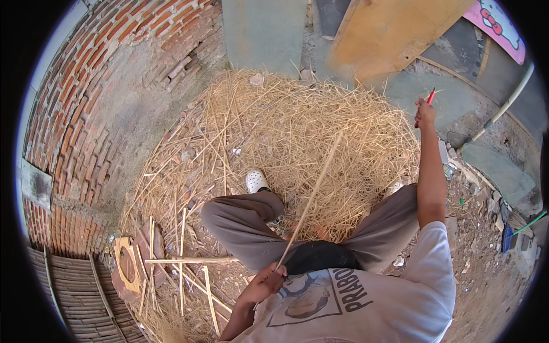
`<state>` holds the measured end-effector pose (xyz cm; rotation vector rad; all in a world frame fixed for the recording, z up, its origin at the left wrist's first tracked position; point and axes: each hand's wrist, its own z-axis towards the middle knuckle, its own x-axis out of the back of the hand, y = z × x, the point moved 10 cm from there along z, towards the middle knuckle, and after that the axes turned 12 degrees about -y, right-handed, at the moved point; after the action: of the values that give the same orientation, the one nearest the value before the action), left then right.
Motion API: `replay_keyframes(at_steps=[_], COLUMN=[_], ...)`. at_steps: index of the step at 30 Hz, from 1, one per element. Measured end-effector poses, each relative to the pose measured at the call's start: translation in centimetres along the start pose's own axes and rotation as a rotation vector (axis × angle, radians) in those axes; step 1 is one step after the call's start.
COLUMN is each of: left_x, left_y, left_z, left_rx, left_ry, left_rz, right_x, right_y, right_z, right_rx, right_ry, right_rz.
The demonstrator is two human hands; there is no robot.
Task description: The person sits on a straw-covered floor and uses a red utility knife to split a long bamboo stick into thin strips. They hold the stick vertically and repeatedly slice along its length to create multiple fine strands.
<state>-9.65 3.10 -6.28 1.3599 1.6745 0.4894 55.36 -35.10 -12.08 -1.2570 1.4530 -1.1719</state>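
My left hand (267, 283), low in front of my shirt, is closed around the lower end of a long thin bamboo strip (314, 194). The strip slants up and away over the gap between my knees. My right arm is stretched far out to the right. At its end my right hand (424, 113) is closed on a slim red-handled tool (431, 97) with a dark tip; its blade, if any, cannot be made out. A black pad (320, 257) lies across my lap, between my grey-brown trouser legs.
Pale shavings (320, 126) pile up ahead of my feet. Cut bamboo strips (182, 257) lie at the left, beside a wooden frame piece (127, 264). A brick wall (86, 114) rises at the left. Leaning boards (394, 34) stand at the back; a blue broom (507, 237) is at the right.
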Motion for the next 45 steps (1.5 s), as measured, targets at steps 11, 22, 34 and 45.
replay_keyframes(at_steps=[11,22,34,45], left_x=[-0.2,-3.7,-3.0,-0.3], left_y=[9.2,10.4,10.0,13.6], left_z=[8.7,11.9,11.5,10.1], left_rx=[-0.314,-0.312,-0.362,-0.515], left_ry=[-0.089,-0.297,-0.032,0.282], left_rz=[-0.374,-0.51,-0.067,0.243], right_x=[-20.8,-28.2,-27.0,-27.8], right_y=[-5.1,-1.7,-5.2,-6.7], right_z=[-20.2,-31.6,-28.4,-42.1], right_rx=[0.341,-0.157,0.268,0.971], right_ry=[-0.662,-0.963,-0.846,-0.974], right_rz=[-1.017,0.042,-0.439,-1.165])
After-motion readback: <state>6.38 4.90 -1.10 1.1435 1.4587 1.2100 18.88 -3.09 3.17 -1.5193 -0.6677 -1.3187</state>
